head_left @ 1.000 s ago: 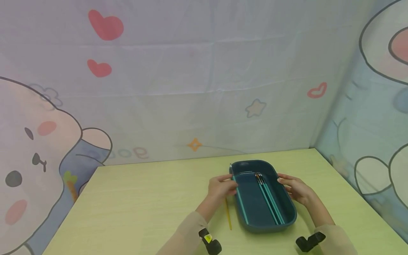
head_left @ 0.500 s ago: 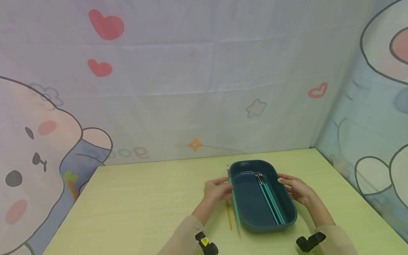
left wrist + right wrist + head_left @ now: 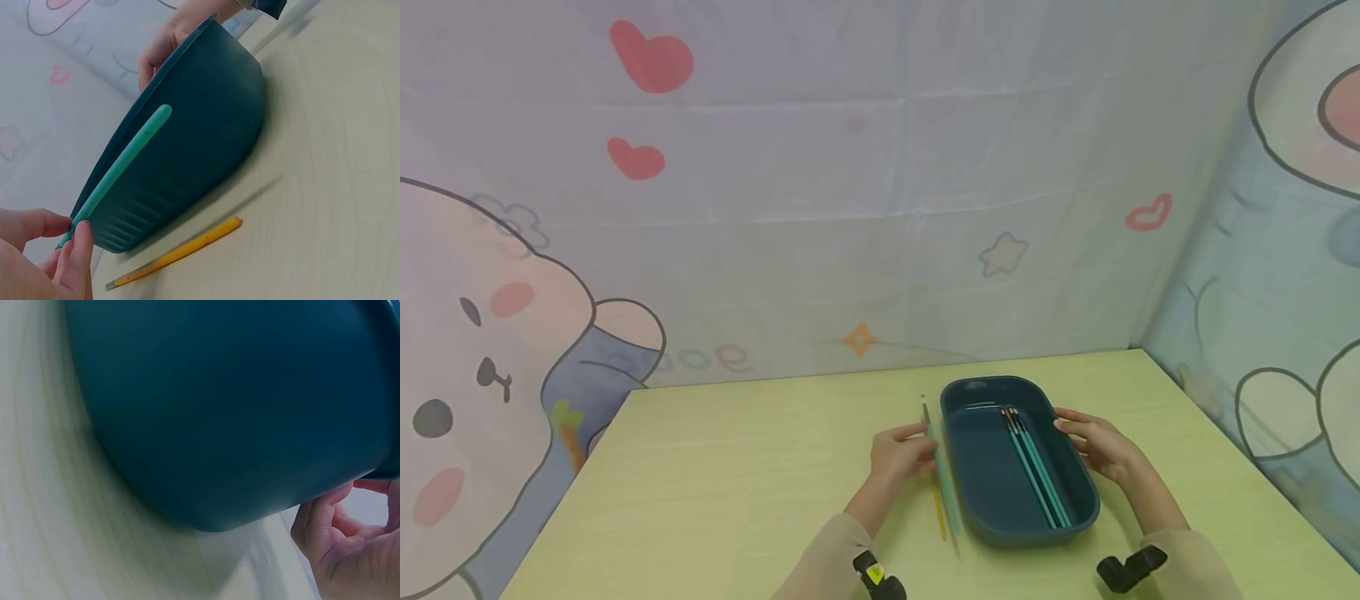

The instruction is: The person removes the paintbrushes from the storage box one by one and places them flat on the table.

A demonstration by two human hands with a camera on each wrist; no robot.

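Observation:
In the head view my left hand (image 3: 897, 454) pinches a turquoise paintbrush (image 3: 946, 492) between thumb and fingers, just left of a dark teal tray (image 3: 992, 487). The left wrist view shows this brush (image 3: 128, 156) tilted beside the tray's outer wall, its rounded handle end pointing away from the hand. Several turquoise paintbrushes (image 3: 1037, 471) lie side by side inside the tray, towards its right. At the tray's right side, my right hand (image 3: 1105, 450) holds the rim; in the right wrist view its curled fingers (image 3: 322, 519) touch the wall under the lip.
On the table (image 3: 737, 467), left of the tray, lies a yellow stick (image 3: 181, 253) with a greyish tip, partly hidden by the left hand in the head view. A printed cloth (image 3: 820, 167) hangs behind the table, and another patterned cloth borders its right side.
The left hand has drawn the turquoise paintbrush leftwards, from inside the tray's left edge over the rim to a spot outside it. The tray and the right hand stay in place.

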